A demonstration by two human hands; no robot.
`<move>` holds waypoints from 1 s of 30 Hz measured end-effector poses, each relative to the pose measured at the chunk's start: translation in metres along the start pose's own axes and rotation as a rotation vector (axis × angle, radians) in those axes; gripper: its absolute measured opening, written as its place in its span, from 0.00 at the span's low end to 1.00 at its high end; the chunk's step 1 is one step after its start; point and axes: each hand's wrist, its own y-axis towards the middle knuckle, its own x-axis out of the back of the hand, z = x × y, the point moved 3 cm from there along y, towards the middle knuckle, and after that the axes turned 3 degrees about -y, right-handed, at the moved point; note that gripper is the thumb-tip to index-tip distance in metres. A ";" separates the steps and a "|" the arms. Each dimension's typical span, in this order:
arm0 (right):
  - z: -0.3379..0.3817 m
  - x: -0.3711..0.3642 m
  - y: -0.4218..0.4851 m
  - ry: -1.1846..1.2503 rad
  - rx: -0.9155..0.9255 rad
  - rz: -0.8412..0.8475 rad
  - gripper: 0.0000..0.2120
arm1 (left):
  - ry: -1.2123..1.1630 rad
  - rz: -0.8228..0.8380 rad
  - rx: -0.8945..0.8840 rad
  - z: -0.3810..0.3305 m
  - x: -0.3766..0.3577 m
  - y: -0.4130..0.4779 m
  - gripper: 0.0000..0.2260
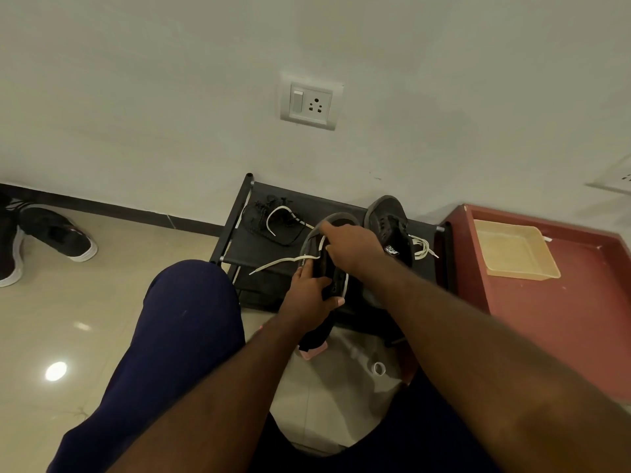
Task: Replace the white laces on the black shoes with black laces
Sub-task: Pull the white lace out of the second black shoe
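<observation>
A black shoe [316, 242] with a white sole edge is held above a low black shoe rack [252, 247]. My left hand [309, 297] grips its near end from below. My right hand [351, 249] lies over the top of the shoe, fingers curled at a white lace [283, 261] that trails off to the left. A second black shoe [392, 227] stands on the rack to the right, with white laces [423, 247] spilling beside it. A tangle of black laces [263, 216] and one loose white lace [278, 216] lie on the rack's left part.
A red-brown stand [580, 302] with a beige tray [515, 249] is at the right. Another pair of dark shoes [54, 233] sits on the tiled floor at far left. My knee in dark blue trousers [184, 319] is at the rack's near left. A wall socket [310, 102] is above.
</observation>
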 end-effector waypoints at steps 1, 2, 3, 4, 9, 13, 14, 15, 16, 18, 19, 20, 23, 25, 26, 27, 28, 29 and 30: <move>0.003 -0.003 0.001 -0.042 0.027 0.015 0.23 | -0.002 0.001 0.003 0.000 0.000 0.000 0.20; 0.006 -0.005 0.000 -0.094 0.047 0.026 0.22 | -0.003 0.003 0.009 -0.001 0.001 -0.001 0.20; 0.007 -0.007 0.001 -0.135 0.064 0.035 0.19 | -0.004 0.003 0.014 -0.001 0.001 -0.001 0.20; 0.009 -0.009 0.003 -0.160 0.077 0.034 0.17 | -0.002 0.000 0.014 -0.002 0.002 -0.001 0.21; 0.014 -0.008 0.006 -0.226 0.099 -0.012 0.11 | 0.006 -0.001 0.005 -0.002 0.002 -0.001 0.21; 0.004 -0.006 0.013 0.195 -0.127 -0.103 0.07 | -0.001 -0.005 -0.003 -0.003 0.003 -0.003 0.21; -0.004 -0.004 0.014 0.420 -0.251 -0.183 0.07 | -0.005 -0.011 -0.007 -0.004 0.004 -0.003 0.20; -0.013 -0.001 0.013 0.678 -0.387 -0.275 0.08 | -0.010 -0.008 -0.003 -0.004 0.004 -0.004 0.20; -0.021 0.002 0.010 0.925 -0.514 -0.349 0.10 | -0.014 -0.004 0.000 -0.005 0.005 -0.004 0.20; -0.032 0.006 0.004 1.162 -0.675 -0.434 0.12 | -0.011 -0.008 -0.003 -0.006 0.005 -0.005 0.21; -0.036 0.007 0.002 1.069 -0.689 -0.404 0.13 | -0.006 -0.014 -0.009 -0.006 0.005 -0.004 0.21; -0.037 0.007 0.000 0.853 -0.683 -0.336 0.13 | 0.000 -0.019 -0.015 -0.007 0.006 -0.004 0.21; -0.030 0.002 -0.007 0.277 -0.551 -0.239 0.20 | 0.010 -0.011 -0.003 -0.006 0.005 -0.002 0.22; -0.017 0.001 -0.007 0.175 -0.316 -0.267 0.26 | 0.013 -0.015 -0.014 -0.006 0.004 -0.001 0.21; -0.009 -0.004 -0.006 0.149 -0.183 -0.229 0.29 | 0.016 -0.021 -0.026 -0.006 0.003 -0.001 0.21; 0.000 -0.009 -0.005 0.088 -0.068 -0.171 0.30 | 0.014 -0.025 -0.036 -0.005 0.003 -0.001 0.21; 0.006 -0.014 -0.004 0.006 0.005 -0.111 0.29 | 0.007 -0.027 -0.044 -0.006 0.003 -0.002 0.21; 0.009 -0.017 -0.004 -0.066 0.035 -0.078 0.25 | -0.002 -0.028 -0.051 -0.006 0.004 -0.002 0.21; 0.011 -0.019 -0.004 -0.113 0.039 -0.077 0.22 | -0.007 -0.027 -0.055 -0.005 0.004 -0.003 0.21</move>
